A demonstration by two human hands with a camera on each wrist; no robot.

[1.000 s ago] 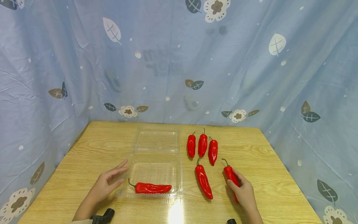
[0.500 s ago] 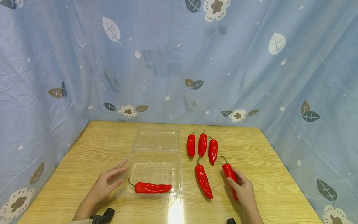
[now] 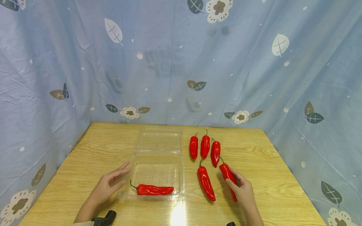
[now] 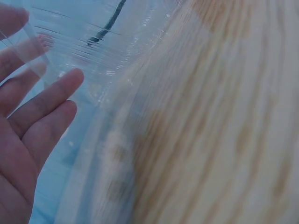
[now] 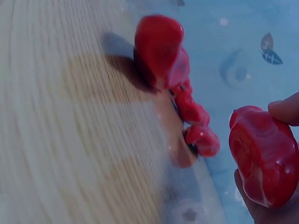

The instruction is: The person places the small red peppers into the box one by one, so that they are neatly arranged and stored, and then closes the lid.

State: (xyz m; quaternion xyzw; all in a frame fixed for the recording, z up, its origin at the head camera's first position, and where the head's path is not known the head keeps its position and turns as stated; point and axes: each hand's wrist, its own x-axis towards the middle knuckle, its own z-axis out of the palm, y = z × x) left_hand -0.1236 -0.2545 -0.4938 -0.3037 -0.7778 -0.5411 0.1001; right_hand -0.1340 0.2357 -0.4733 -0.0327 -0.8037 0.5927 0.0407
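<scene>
In the head view my right hand (image 3: 242, 190) holds a long red chili pepper (image 3: 226, 173) between thumb and fingers, its green stem pointing away from me. The right wrist view shows this pepper (image 5: 264, 156) raised off the table. A second red pepper (image 3: 206, 183) lies just left of it. My left hand (image 3: 108, 184), its fingers relaxed and spread, is at the left edge of a clear plastic clamshell box (image 3: 182, 175). Whether it touches the box I cannot tell. Inside the box's near half, one red pepper (image 3: 155, 190) lies sideways, stem to the left.
The box's lid (image 3: 159, 141) lies folded back behind it. To the right of the lid, three more peppers (image 3: 205, 147) lie side by side. Everything rests on a wood-grain table (image 3: 104, 138). A blue patterned curtain (image 3: 169, 62) hangs around its back and sides.
My right hand has moved left and slightly away from me, carrying the chili pepper off the tabletop. The left hand and the box have stayed where they were.
</scene>
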